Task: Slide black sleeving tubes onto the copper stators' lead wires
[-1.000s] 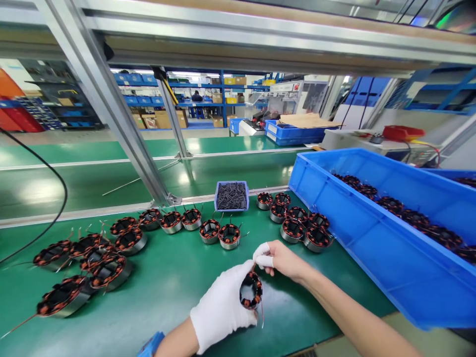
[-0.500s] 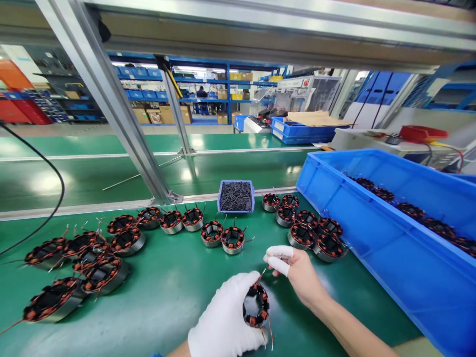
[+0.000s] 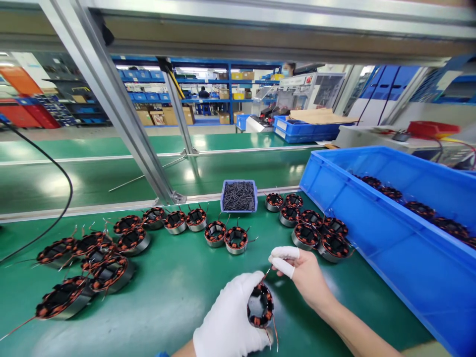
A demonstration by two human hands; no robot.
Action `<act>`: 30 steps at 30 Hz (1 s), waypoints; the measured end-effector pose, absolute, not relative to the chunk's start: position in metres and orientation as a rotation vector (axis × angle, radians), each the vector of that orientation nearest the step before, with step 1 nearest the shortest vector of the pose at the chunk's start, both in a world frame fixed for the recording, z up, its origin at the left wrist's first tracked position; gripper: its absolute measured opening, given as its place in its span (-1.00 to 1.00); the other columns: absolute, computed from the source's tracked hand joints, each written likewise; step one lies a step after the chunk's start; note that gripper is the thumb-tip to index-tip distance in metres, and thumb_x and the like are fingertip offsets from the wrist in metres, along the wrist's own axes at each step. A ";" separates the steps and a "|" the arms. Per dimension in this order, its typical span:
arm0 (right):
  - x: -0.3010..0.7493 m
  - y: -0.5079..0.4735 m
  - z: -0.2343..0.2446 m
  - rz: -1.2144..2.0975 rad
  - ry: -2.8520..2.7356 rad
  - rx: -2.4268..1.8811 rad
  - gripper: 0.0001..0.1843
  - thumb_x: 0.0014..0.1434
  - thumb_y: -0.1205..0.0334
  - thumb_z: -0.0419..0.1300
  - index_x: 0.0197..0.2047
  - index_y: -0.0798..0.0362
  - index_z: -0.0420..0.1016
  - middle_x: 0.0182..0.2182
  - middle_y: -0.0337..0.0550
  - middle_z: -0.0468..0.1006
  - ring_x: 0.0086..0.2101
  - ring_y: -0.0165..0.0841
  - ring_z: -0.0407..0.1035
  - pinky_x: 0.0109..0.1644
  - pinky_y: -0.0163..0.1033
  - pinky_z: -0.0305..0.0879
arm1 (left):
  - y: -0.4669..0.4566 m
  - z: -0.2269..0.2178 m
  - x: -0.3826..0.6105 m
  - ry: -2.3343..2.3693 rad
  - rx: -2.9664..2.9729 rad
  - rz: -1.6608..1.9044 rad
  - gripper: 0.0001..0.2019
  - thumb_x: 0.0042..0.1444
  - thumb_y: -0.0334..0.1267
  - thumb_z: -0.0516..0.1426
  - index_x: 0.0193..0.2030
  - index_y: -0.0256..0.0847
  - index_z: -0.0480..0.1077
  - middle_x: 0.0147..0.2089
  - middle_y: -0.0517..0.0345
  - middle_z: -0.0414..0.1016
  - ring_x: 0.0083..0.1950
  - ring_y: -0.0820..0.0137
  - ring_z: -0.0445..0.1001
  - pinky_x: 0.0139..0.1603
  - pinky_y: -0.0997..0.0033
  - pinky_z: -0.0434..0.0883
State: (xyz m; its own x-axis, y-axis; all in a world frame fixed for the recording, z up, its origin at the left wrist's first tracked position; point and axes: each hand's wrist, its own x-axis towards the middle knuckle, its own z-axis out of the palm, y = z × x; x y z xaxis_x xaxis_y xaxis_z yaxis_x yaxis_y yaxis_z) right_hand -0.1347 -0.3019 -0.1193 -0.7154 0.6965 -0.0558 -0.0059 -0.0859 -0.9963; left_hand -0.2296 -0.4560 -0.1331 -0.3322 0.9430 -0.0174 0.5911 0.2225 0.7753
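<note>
My left hand (image 3: 228, 317), in a white glove, is wrapped round a motor stator (image 3: 268, 303) with copper windings and black insulation. Its open ring faces up, and loose wire ends stick out at top and bottom. My right hand (image 3: 307, 280) wears white finger cots on thumb and forefinger. Those two fingertips are pinched together just above the upper wire end (image 3: 267, 274); whatever is between them is too small to make out. Beyond the hands, a small bin (image 3: 239, 211) holds many short black tubes (image 3: 238, 195).
Several stators (image 3: 111, 272) are spread over the left of the green bench (image 3: 167, 292). Two (image 3: 236, 245) are near the small bin, and several more (image 3: 305, 240) cluster at right beside a large blue crate (image 3: 372, 218) with more inside. A metal post (image 3: 122, 109) rises behind.
The view has shifted slightly, so the bench and its contents appear a little further right. Both hands keep nearly the same pose, with the left still holding the stator.
</note>
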 end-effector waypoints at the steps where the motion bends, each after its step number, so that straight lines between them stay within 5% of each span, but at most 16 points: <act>1: -0.134 -0.302 -0.120 1.855 -1.700 -0.743 -0.80 -0.16 0.21 0.31 -0.42 0.12 0.50 -0.53 -0.16 0.51 -0.53 -0.39 0.36 -0.50 -0.35 0.31 | -0.456 -0.134 -0.230 2.007 1.413 0.946 -0.18 -0.41 -0.30 0.27 0.12 -0.15 0.12 0.05 0.07 0.23 0.03 0.22 0.24 0.10 0.25 0.21; 15: -0.137 -0.314 -0.131 1.621 -1.971 -0.662 -0.87 -0.11 0.24 0.26 -0.43 0.10 0.50 -0.49 -0.17 0.50 -0.49 -0.38 0.34 -0.39 -0.28 0.31 | -0.452 -0.129 -0.229 2.006 1.486 0.895 -0.14 -0.35 -0.26 0.21 0.19 -0.10 0.00 0.02 0.08 0.25 -0.03 0.20 0.26 0.00 0.22 0.26; 21: -0.130 -0.300 -0.123 1.689 -1.934 -0.678 -0.76 -0.03 0.16 0.21 -0.28 0.11 0.49 -0.47 -0.15 0.48 -0.51 -0.39 0.32 -0.47 -0.29 0.33 | -0.454 -0.136 -0.229 2.036 1.484 0.870 -0.12 -0.38 -0.31 0.22 0.19 -0.10 0.01 0.06 0.06 0.20 0.04 0.17 0.20 0.08 0.21 0.21; 26: -0.121 -0.292 -0.116 1.579 -2.135 -0.569 -0.81 -0.01 0.27 0.17 -0.27 0.06 0.50 -0.36 -0.12 0.43 -0.38 -0.34 0.33 -0.46 -0.33 0.33 | -0.455 -0.143 -0.228 2.061 1.485 0.885 -0.09 -0.39 -0.37 0.18 0.21 -0.08 -0.02 0.08 0.06 0.17 0.07 0.17 0.17 0.10 0.23 0.20; 30: -0.121 -0.297 -0.114 1.490 -2.312 -0.477 -0.78 -0.03 0.36 0.16 -0.26 0.05 0.50 -0.37 -0.14 0.42 -0.46 -0.41 0.31 -0.47 -0.35 0.31 | -0.452 -0.143 -0.229 2.065 1.505 0.874 -0.08 -0.41 -0.39 0.17 0.21 -0.06 -0.02 0.05 0.06 0.18 0.04 0.18 0.19 0.07 0.22 0.22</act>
State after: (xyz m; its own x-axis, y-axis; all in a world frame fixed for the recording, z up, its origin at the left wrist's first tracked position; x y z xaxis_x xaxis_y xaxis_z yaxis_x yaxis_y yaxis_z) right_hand -0.1210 -0.2971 -0.1142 -0.8827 0.4574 0.1073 0.0913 0.3910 -0.9158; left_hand -0.2287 -0.4521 -0.1430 -0.3133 0.9495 0.0170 0.6732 0.2094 0.7091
